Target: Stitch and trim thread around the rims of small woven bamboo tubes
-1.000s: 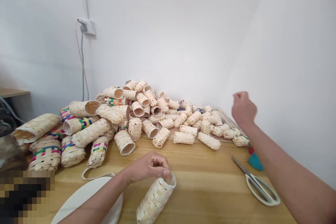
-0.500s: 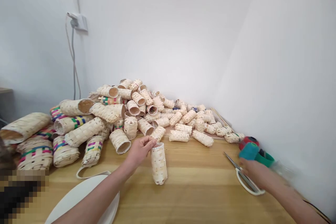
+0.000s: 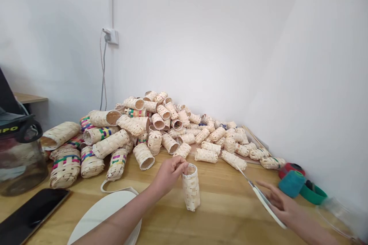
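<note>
My left hand (image 3: pixel 169 175) pinches the rim of a small woven bamboo basket (image 3: pixel 191 191), a pale narrow cylinder with its open mouth upward. The basket is near upright, just above or on the table; which of the two I cannot tell. At the right, my right hand (image 3: pixel 283 207) has hold of a pair of scissors (image 3: pixel 266 202) with white handles. Their blades point away, up and to the left, and look closed. The index finger stretches out over the handles, while the grip underneath is partly hidden.
A big pile of woven baskets (image 3: pixel 155 141) lies against the wall, some with coloured bands. Teal (image 3: pixel 291 183) and red thread spools (image 3: pixel 291 169) and a green ring (image 3: pixel 316 195) lie right. Left are a phone (image 3: pixel 31 218), a clear jar (image 3: pixel 23 168) and a white strap roll (image 3: pixel 97 214).
My right hand has taken hold of the scissors, which have tilted and come up from the table. The left hand keeps the basket. The view has swung left, bringing in the jar and phone.
</note>
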A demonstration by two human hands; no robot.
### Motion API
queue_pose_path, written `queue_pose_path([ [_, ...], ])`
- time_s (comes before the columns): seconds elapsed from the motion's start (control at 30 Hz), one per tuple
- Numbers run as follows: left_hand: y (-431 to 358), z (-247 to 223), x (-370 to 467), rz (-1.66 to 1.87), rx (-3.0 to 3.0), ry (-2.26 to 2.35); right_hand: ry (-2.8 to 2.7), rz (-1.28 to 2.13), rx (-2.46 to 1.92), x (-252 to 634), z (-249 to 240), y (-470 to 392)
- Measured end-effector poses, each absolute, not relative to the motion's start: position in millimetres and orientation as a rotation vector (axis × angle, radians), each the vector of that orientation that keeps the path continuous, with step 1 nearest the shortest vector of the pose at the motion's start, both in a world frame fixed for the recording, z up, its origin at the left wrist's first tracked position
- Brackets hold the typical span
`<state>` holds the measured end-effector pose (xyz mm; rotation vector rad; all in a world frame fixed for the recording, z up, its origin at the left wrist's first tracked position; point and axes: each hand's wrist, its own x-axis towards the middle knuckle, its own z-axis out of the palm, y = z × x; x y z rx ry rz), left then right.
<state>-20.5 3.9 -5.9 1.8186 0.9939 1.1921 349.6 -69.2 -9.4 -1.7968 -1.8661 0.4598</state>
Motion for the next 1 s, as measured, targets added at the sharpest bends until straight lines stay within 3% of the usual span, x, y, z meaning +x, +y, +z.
queue_pose_path([
  [0.1,-0.2,-3.1,-21.0,1.176,1.880,0.981,-2.046,0.725,-1.625,307.9,22.6,-75.0],
  [0.3,-4.9,-1.3,-21.4,1.138,2.007,0.961,-2.374,0.576,-1.618,246.6,66.4,-93.0],
  [1.0,-9.5,-0.3,-21.5,1.082,2.130,0.826,-2.662,0.636,-1.442,218.7,104.8,-79.0],
])
